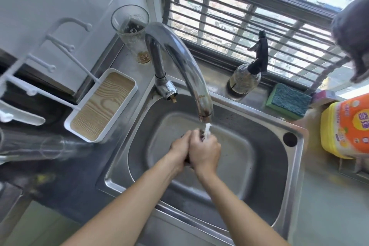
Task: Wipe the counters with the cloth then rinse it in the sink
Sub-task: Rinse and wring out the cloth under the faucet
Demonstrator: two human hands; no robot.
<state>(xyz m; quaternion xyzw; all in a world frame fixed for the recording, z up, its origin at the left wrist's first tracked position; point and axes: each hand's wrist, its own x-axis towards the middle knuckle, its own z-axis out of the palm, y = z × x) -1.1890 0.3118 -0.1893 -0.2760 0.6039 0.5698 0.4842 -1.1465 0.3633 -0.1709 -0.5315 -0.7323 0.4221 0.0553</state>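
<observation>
My left hand [180, 147] and right hand [205, 151] were clasped together over the sink [295, 166], both closed tight around the dark cloth [202, 136], mostly hidden between them. Water [208, 129] from the tap [185, 62] ran onto it.

sink [295, 177] - brushed steel | faucet [185, 62] - glossy chrome | sponge [289, 101] - rough
</observation>
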